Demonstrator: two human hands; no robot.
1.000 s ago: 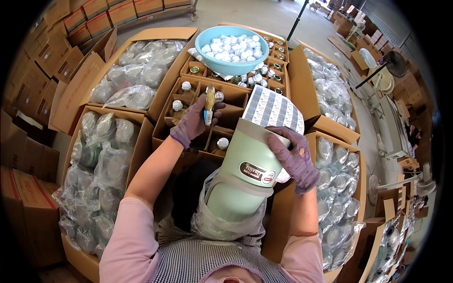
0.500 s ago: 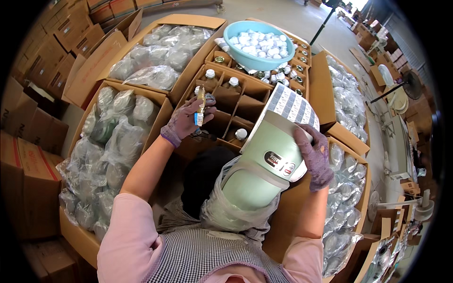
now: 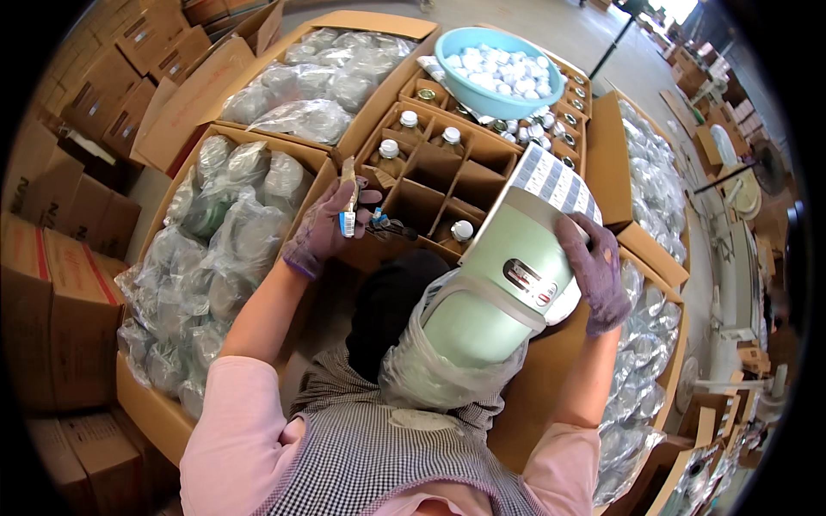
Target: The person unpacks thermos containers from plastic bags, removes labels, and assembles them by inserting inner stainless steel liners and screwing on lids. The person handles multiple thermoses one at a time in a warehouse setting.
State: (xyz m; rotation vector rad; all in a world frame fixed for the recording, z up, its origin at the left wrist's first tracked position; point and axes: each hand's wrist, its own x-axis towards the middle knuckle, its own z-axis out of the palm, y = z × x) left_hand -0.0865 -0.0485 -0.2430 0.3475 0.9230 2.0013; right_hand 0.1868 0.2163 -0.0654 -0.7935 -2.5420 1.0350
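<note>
My left hand (image 3: 323,228), in a purple-grey glove, is closed around a narrow gold-coloured piece (image 3: 349,191) with a blue and white label. It hovers by the near left edge of a divided cardboard box (image 3: 413,193), where several white-capped bottles (image 3: 390,157) stand in compartments. Beside its fingers shows a thin dark cord-like thing (image 3: 391,225). My right hand (image 3: 594,271), also gloved, grips the upper right edge of a pale green rounded appliance (image 3: 490,284), tilted on my lap. Clear plastic (image 3: 447,374) wraps its lower end. Behind its top lies a sheet of small labels (image 3: 551,181).
A light blue basin (image 3: 499,107) of white caps rests on the bottle boxes at the back. Open cartons of plastic-wrapped glassware (image 3: 228,249) stand on both sides. Stacked brown cartons (image 3: 52,301) rise at far left; a dark fan (image 3: 766,159) stands at right.
My left hand has drawn back from over the divided box toward its near left edge, still holding the gold piece. The view has shifted a little. My right hand keeps its grip on the appliance.
</note>
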